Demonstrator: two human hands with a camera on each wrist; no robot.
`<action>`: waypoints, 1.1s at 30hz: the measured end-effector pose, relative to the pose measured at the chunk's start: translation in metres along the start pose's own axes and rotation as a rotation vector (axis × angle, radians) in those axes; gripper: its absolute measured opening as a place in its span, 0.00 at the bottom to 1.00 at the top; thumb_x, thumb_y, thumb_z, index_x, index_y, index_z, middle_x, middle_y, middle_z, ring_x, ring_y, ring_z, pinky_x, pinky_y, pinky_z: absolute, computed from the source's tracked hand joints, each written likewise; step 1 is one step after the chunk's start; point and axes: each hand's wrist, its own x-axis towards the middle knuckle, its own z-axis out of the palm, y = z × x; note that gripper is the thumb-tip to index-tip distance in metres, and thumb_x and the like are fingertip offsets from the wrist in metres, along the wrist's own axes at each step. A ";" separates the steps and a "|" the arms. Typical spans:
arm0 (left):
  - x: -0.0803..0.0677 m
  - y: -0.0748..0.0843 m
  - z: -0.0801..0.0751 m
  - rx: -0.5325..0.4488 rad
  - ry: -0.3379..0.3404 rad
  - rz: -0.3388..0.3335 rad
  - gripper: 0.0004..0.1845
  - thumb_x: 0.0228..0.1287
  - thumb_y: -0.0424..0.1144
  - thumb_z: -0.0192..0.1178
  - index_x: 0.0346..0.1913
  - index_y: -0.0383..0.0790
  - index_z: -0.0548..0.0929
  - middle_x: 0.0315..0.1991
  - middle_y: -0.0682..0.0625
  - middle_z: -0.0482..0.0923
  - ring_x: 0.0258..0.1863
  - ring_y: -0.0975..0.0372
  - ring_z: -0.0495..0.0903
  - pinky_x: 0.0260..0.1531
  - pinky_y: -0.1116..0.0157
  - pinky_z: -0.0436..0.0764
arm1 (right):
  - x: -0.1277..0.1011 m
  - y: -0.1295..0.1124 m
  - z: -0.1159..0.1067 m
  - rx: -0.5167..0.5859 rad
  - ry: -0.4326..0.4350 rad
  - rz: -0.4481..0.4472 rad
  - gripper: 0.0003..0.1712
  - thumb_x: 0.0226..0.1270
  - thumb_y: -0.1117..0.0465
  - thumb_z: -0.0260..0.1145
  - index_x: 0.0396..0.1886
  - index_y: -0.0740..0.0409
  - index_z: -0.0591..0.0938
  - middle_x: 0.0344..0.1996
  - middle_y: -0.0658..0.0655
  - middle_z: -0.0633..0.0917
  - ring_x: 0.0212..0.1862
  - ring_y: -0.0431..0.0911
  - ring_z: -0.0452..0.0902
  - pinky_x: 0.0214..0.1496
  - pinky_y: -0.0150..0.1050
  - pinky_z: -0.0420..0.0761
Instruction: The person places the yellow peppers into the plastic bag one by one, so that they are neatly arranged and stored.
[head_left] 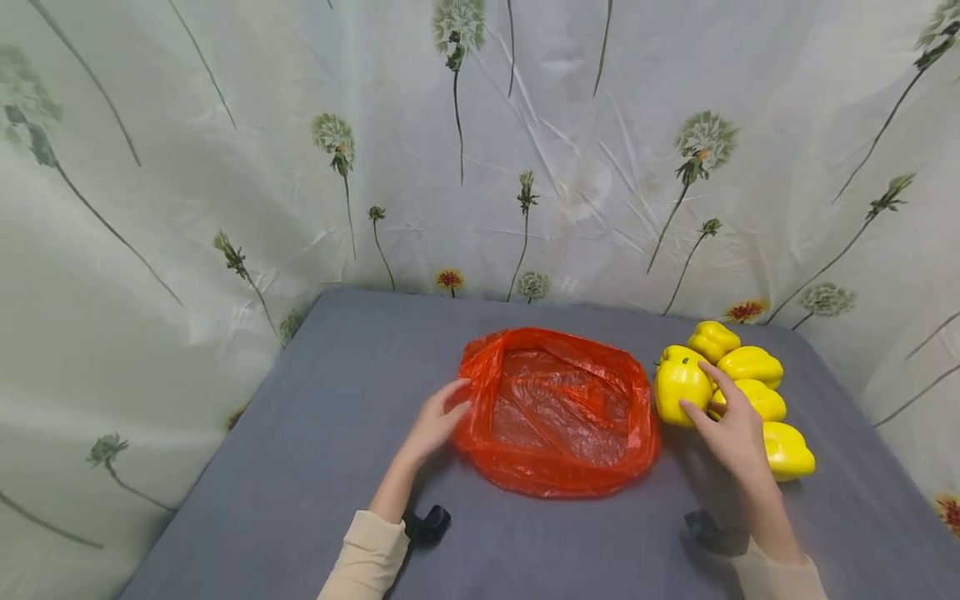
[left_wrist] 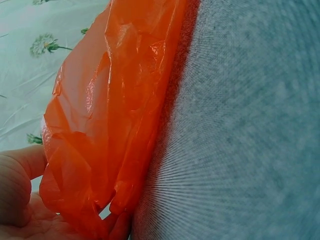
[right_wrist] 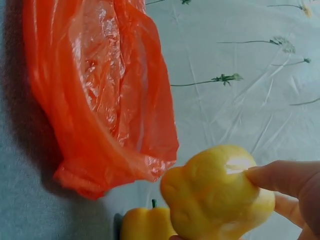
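"Just beyond the right rim of the red bag (head_left: 558, 479), what do you have?"

"A yellow pepper (head_left: 681, 396), in my right hand (head_left: 738, 442). My thumb and fingers are spread only as wide as its body, set against its sides, and it looks lifted off the table to me."

"And your left hand (head_left: 435, 421)?"

"At the bag's left side, fingers touching the thin film. Whether I've pinched it or just rest against it, I can't tell."

"How far along are you?"

"Early, I'd judge. One pepper is in my grip; five other peppers (head_left: 750, 365) lie bunched on the grey table (head_left: 360, 358) to the bag's right, one partly hidden behind mine. The bag's mouth is spread wide, and through it I see only creased film, no pepper."

"Any room to move?"

"Plenty to the left, between the bag and the table's left edge, and more on my own side. The right is tighter: the bunch sits between the bag and the right edge, its farthest pepper near the back edge, where the flowered sheet (head_left: 600, 208) hangs. My pepper is so near the bag's rim that I'd mind that soft edge; it could fold inward if knocked."
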 end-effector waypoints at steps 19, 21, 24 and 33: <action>-0.007 -0.006 0.000 -0.021 -0.010 -0.014 0.23 0.68 0.40 0.52 0.65 0.42 0.69 0.66 0.40 0.68 0.67 0.46 0.65 0.65 0.43 0.64 | 0.012 -0.020 0.048 0.207 -0.076 0.016 0.34 0.65 0.56 0.62 0.69 0.54 0.62 0.66 0.67 0.66 0.56 0.64 0.73 0.56 0.58 0.76; -0.007 -0.004 0.001 -0.012 -0.011 -0.001 0.23 0.68 0.40 0.52 0.65 0.41 0.69 0.66 0.40 0.68 0.67 0.46 0.65 0.65 0.42 0.64 | 0.016 -0.023 0.053 0.226 -0.106 0.032 0.34 0.65 0.56 0.61 0.69 0.53 0.62 0.66 0.66 0.66 0.57 0.63 0.73 0.56 0.56 0.77; -0.006 -0.003 0.001 -0.006 -0.015 -0.006 0.23 0.68 0.40 0.52 0.65 0.42 0.69 0.66 0.41 0.67 0.67 0.46 0.64 0.65 0.42 0.63 | 0.022 -0.029 0.062 0.264 -0.163 0.063 0.35 0.66 0.55 0.61 0.70 0.52 0.60 0.65 0.67 0.66 0.55 0.63 0.75 0.50 0.50 0.82; -0.004 0.000 0.002 0.020 0.001 -0.014 0.24 0.67 0.38 0.52 0.65 0.39 0.69 0.67 0.39 0.67 0.68 0.45 0.62 0.67 0.44 0.61 | 0.039 -0.046 0.091 0.484 -0.345 0.125 0.37 0.68 0.57 0.59 0.72 0.50 0.54 0.67 0.67 0.61 0.57 0.63 0.74 0.49 0.48 0.83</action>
